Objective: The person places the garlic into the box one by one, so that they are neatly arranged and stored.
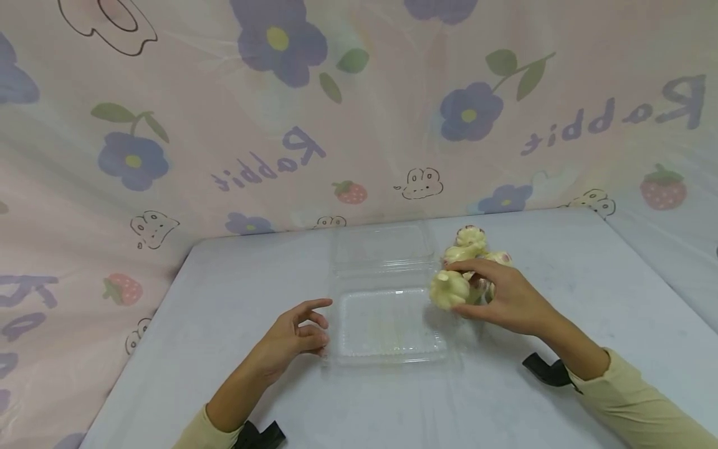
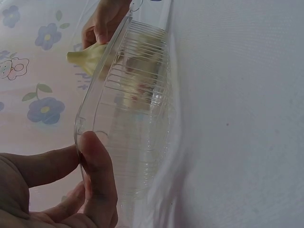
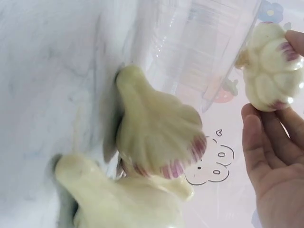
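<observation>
My right hand [image 1: 507, 299] pinches a pale garlic bulb [image 1: 449, 289] between thumb and fingers, above the right rim of a clear plastic clamshell box [image 1: 387, 358]. In the right wrist view the held garlic shows purple streaks, with the fingertips around it. The box lies open, its lid [image 1: 384, 246] folded back away from me. My left hand [image 1: 286, 337] is at the box's left edge; in the left wrist view its thumb and finger [image 2: 97, 161] pinch the rim. Several more garlic bulbs [image 1: 470, 237] sit in a cluster right of the box, partly hidden behind my right hand.
A white cloth covers the table [image 1: 247, 274]. Behind it and to the left hangs a pink curtain [image 1: 381, 125] printed with flowers, strawberries and rabbits. Black straps [image 1: 546, 370] show beneath the wrists.
</observation>
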`<state>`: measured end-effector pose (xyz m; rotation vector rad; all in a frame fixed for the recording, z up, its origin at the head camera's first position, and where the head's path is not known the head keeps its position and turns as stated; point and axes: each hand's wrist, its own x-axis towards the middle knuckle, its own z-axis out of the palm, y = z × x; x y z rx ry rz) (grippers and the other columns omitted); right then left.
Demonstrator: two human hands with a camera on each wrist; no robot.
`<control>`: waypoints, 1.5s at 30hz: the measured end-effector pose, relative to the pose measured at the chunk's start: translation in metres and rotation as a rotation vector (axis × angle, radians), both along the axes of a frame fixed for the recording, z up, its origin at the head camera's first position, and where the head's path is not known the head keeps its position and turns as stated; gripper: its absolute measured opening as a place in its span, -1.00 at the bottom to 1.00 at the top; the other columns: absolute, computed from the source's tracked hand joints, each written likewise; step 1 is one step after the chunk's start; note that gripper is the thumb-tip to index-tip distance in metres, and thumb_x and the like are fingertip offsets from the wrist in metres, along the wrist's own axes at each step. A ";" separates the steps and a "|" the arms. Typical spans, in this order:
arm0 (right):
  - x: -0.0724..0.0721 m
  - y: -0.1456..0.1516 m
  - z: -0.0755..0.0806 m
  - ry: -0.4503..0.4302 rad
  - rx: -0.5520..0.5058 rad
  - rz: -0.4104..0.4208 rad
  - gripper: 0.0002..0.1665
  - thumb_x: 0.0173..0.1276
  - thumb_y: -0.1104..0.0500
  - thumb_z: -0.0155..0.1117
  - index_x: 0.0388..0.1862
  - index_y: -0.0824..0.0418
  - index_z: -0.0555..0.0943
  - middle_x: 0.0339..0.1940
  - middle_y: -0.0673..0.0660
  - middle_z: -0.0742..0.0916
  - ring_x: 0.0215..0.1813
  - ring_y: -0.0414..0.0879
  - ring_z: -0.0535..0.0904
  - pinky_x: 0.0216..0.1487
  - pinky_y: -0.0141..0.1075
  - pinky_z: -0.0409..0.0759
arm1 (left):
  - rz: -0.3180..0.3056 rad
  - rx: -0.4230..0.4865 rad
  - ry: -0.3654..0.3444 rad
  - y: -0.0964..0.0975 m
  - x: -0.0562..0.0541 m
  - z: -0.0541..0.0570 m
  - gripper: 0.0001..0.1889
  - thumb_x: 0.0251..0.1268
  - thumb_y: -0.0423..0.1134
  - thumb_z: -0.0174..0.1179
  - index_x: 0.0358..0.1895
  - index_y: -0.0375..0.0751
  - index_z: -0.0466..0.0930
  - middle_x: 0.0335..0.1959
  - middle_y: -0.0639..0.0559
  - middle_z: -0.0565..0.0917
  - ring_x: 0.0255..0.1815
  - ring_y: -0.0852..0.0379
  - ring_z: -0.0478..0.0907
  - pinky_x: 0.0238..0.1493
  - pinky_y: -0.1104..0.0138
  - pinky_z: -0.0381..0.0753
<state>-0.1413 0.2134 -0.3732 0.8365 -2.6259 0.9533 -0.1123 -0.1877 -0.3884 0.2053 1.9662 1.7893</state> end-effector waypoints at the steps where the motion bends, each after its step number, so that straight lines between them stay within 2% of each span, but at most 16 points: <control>1: 0.000 -0.001 0.001 -0.003 -0.003 0.002 -0.24 0.03 0.02 0.64 0.26 -0.10 0.57 0.08 -0.18 0.68 -0.15 -0.35 0.52 -0.19 -0.34 0.62 | 0.000 0.001 0.002 0.000 0.000 0.000 -0.25 0.28 -0.50 0.23 0.52 -0.32 0.13 -0.06 -0.05 0.40 -0.32 0.26 0.60 -0.20 0.37 0.73; 8: -0.004 -0.014 0.002 -0.043 -0.016 0.045 -0.29 0.11 0.00 0.59 0.27 -0.04 0.57 0.15 -0.10 0.69 -0.04 -0.34 0.58 -0.03 -0.27 0.68 | -0.005 0.010 0.009 -0.001 0.001 0.000 -0.25 0.29 -0.50 0.23 0.52 -0.34 0.11 -0.07 -0.04 0.40 -0.32 0.27 0.61 -0.18 0.38 0.73; 19: -0.012 -0.035 0.007 -0.110 0.001 0.047 -0.29 0.12 -0.08 0.57 0.27 -0.03 0.58 0.20 -0.04 0.70 -0.06 -0.21 0.69 -0.02 -0.14 0.72 | -0.010 0.003 0.014 -0.002 0.000 0.000 -0.25 0.29 -0.49 0.22 0.52 -0.34 0.12 -0.07 -0.03 0.40 -0.33 0.28 0.59 -0.21 0.40 0.72; 23: -0.014 -0.042 0.008 -0.141 -0.006 0.056 -0.29 0.12 -0.08 0.57 0.27 -0.07 0.57 0.23 -0.06 0.68 -0.04 -0.22 0.69 0.00 -0.18 0.71 | -0.004 0.000 0.017 -0.001 0.001 0.001 -0.27 0.29 -0.50 0.21 0.51 -0.34 0.14 -0.07 -0.04 0.40 -0.34 0.27 0.60 -0.22 0.40 0.72; 28: -0.010 -0.057 0.009 -0.206 -0.027 0.021 -0.30 0.12 -0.07 0.56 0.27 -0.13 0.56 0.21 -0.11 0.67 -0.03 -0.22 0.69 -0.02 -0.22 0.70 | 0.009 -0.001 0.013 0.000 0.002 0.001 -0.31 0.28 -0.49 0.23 0.47 -0.37 0.20 -0.08 -0.03 0.41 -0.35 0.25 0.60 -0.22 0.40 0.72; 32: -0.003 -0.071 0.013 -0.250 -0.044 -0.022 -0.29 0.13 -0.03 0.54 0.29 -0.07 0.55 0.20 -0.09 0.68 -0.01 -0.17 0.68 0.00 -0.19 0.70 | 0.018 -0.002 0.008 0.001 0.004 0.001 -0.32 0.27 -0.48 0.24 0.46 -0.37 0.22 -0.09 -0.03 0.41 -0.36 0.23 0.61 -0.22 0.39 0.72; 38: -0.001 -0.090 0.011 -0.257 -0.102 -0.043 -0.28 0.15 0.02 0.53 0.30 0.08 0.54 0.17 0.02 0.70 0.00 -0.10 0.68 0.02 -0.15 0.71 | 0.033 -0.001 0.007 0.002 0.007 0.001 -0.27 0.24 -0.49 0.25 0.48 -0.35 0.19 -0.08 -0.05 0.41 -0.38 0.22 0.60 -0.24 0.38 0.72; 45: -0.003 -0.107 0.004 -0.273 -0.171 -0.058 -0.27 0.15 0.03 0.53 0.31 0.14 0.54 0.12 0.08 0.73 0.02 -0.04 0.70 0.07 -0.06 0.70 | 0.039 0.004 0.004 0.004 0.006 0.002 -0.26 0.24 -0.50 0.23 0.49 -0.33 0.17 -0.08 -0.07 0.41 -0.37 0.18 0.60 -0.24 0.34 0.73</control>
